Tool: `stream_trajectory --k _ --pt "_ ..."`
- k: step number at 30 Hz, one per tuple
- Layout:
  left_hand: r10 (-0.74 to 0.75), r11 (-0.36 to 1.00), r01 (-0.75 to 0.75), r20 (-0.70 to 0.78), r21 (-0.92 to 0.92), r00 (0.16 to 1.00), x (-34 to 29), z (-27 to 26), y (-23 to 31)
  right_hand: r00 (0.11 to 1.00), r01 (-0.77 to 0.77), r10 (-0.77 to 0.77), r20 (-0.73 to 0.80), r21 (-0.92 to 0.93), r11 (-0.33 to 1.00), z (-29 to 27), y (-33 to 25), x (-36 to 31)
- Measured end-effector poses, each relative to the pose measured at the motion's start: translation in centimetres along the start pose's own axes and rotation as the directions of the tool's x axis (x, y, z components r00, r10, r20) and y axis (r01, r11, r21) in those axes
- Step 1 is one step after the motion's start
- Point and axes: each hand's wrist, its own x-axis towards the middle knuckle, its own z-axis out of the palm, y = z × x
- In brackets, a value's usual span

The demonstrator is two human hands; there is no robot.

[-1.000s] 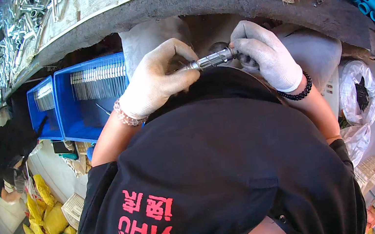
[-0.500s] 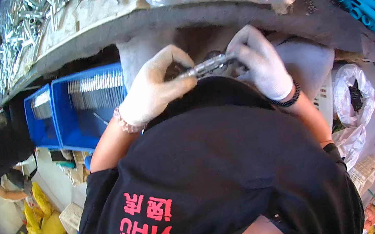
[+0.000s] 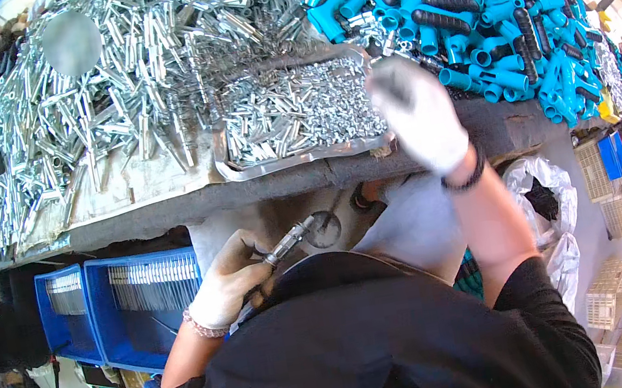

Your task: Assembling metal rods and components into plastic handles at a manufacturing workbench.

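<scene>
In my white-gloved left hand [image 3: 233,279], close to my lap, is a slim silver metal tube assembly [image 3: 290,243]. The fingers wrap round its lower end, and its far end points up and right. My right hand [image 3: 423,114], also gloved, reaches over the bench at the right edge of a metal tray [image 3: 298,165]. Motion smears its fingers, so their grip and anything in them cannot be made out. Small silver pins and short metal pieces [image 3: 306,113] fill the tray. Just right of that hand lies a heap of teal plastic handles [image 3: 459,46], some with black grips.
Long silver metal tubes [image 3: 136,83] are piled across the bench's left and back. Below the bench at left stand two blue bins [image 3: 152,336] holding rows of thin metal rods. White plastic bags [image 3: 554,194] and cream crates [image 3: 609,292] are on the floor at right.
My right hand has let go of the tube assembly and moved up and right to the bench. The left hand still holds the assembly, now tilted. My view has shifted toward the bench.
</scene>
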Motion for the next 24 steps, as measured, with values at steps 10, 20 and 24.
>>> stream_trajectory --k 10,20,24 --pt "0.022 0.999 -0.025 -0.126 -0.024 0.992 -1.8 -2.5 -0.7 0.95 0.311 -0.077 0.302 -0.939 0.149 1.2 13.0 22.3" --pt "0.171 0.984 -0.168 -0.048 0.067 0.984 -3.5 -4.5 -1.2 0.898 0.436 -0.219 0.383 -0.842 0.318 -0.7 17.6 24.6" --pt "0.202 0.978 -0.199 -0.055 0.06 0.978 -2.8 -4.9 -1.8 0.981 0.176 -0.193 0.0 -0.411 0.895 -2.4 16.8 22.6"
